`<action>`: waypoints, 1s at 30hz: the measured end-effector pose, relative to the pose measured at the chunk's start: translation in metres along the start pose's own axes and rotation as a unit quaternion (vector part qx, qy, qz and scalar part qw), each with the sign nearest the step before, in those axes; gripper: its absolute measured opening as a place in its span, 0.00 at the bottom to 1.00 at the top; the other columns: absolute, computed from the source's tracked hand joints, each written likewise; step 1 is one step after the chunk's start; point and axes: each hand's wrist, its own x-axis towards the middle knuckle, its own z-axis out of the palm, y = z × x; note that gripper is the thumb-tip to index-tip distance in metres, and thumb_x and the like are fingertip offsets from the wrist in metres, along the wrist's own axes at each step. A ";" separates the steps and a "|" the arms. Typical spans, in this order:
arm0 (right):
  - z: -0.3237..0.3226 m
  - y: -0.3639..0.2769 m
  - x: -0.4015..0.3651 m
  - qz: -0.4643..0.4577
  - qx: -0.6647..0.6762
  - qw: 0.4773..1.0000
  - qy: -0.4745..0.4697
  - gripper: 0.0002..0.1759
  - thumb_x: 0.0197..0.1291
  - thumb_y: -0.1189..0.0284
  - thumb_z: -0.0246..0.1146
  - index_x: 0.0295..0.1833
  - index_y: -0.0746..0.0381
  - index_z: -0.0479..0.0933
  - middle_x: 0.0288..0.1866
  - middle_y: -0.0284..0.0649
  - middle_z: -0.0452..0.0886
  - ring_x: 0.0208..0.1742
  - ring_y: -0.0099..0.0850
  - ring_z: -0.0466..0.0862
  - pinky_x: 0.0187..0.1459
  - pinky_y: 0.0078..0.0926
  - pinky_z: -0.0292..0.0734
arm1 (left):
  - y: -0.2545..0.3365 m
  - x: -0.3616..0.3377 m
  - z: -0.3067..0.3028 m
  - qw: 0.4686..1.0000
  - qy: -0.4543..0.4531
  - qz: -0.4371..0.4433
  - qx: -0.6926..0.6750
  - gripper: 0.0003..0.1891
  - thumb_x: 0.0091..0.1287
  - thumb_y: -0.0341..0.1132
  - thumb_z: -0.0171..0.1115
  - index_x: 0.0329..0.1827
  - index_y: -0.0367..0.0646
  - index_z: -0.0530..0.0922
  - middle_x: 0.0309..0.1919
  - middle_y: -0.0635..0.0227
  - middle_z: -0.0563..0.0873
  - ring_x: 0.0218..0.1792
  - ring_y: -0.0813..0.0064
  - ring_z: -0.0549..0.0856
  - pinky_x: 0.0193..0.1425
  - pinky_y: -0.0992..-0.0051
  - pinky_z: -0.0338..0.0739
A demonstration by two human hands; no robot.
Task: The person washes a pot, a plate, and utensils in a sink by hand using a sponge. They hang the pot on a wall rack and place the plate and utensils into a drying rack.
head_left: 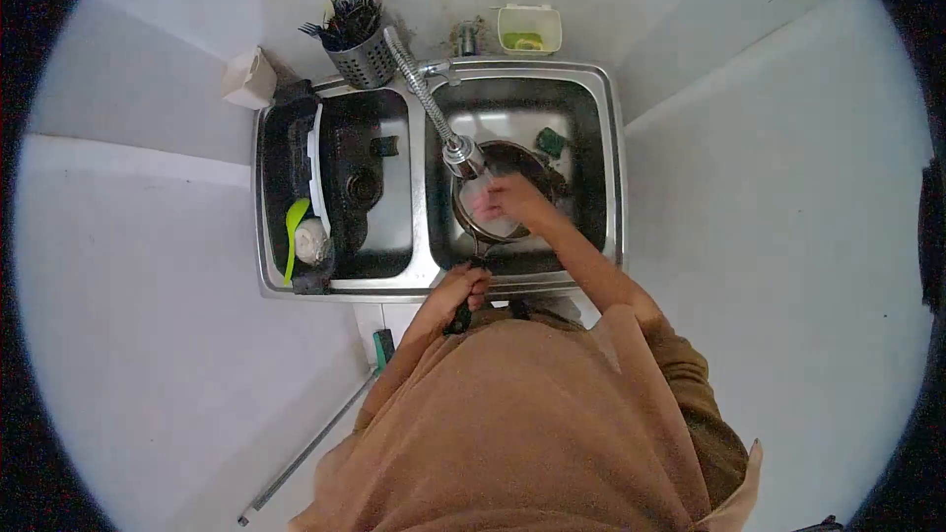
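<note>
A round metal pan [460,199] rests in the right sink basin, its black handle [459,319] pointing toward my body. My left hand [463,288] is wrapped round that handle at the basin's front edge. Over the pan's inside, my right hand [507,201] is blurred by motion, so its fingers and anything in them cannot be made out. Directly above the pan hangs the faucet head [463,156] on its flexible hose, with what looks like water below it. A dark green scrubbing pad [551,143] lies in the basin, right of the pan.
The left basin [379,227] holds a white plate [315,163] on edge, a lime-green utensil [294,236] and a whitish round item [311,241]. Behind the sink stand a perforated cutlery holder [366,61] and a pale container [529,30]. A white container [248,78] is at the back left.
</note>
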 end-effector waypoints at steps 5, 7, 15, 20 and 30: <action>-0.007 -0.050 0.011 0.074 -0.033 0.996 -0.045 0.11 0.55 0.74 0.54 0.36 0.73 0.76 0.31 0.46 0.81 0.31 0.31 0.81 0.35 0.26 0.77 | 0.003 -0.013 -0.001 0.998 -0.036 -0.011 0.048 0.14 0.62 0.37 0.53 0.18 0.48 0.65 0.12 0.78 0.65 0.11 0.83 0.63 0.15 0.80 0.55; -0.006 -0.084 0.010 0.063 -0.168 0.983 -0.030 0.13 0.53 0.72 0.57 0.37 0.73 0.75 0.31 0.48 0.80 0.30 0.34 0.81 0.34 0.28 0.76 | -0.008 -0.009 -0.007 0.999 -0.008 -0.042 0.021 0.12 0.62 0.39 0.54 0.22 0.48 0.67 0.12 0.79 0.65 0.11 0.85 0.62 0.14 0.82 0.55; -0.011 -0.071 0.029 0.029 -0.358 0.933 -0.014 0.23 0.46 0.62 0.65 0.44 0.67 0.74 0.30 0.50 0.79 0.29 0.37 0.80 0.34 0.34 0.74 | -0.008 -0.013 -0.013 0.998 -0.040 -0.051 -0.005 0.09 0.62 0.38 0.55 0.26 0.46 0.69 0.12 0.80 0.64 0.11 0.88 0.60 0.13 0.84 0.52; -0.014 -0.082 0.031 0.025 -0.393 0.916 -0.079 0.21 0.45 0.65 0.67 0.39 0.70 0.76 0.26 0.47 0.80 0.27 0.32 0.80 0.32 0.31 0.75 | 0.003 -0.017 -0.005 0.998 -0.061 -0.032 0.014 0.08 0.62 0.35 0.54 0.27 0.45 0.69 0.11 0.79 0.63 0.10 0.86 0.60 0.12 0.82 0.52; -0.005 -0.065 0.013 0.109 0.090 0.972 -0.190 0.13 0.51 0.67 0.62 0.37 0.67 0.78 0.28 0.41 0.82 0.28 0.27 0.81 0.32 0.20 0.75 | 0.002 -0.020 0.003 0.992 -0.090 -0.069 -0.058 0.11 0.62 0.36 0.54 0.22 0.47 0.67 0.11 0.78 0.64 0.10 0.85 0.62 0.12 0.81 0.54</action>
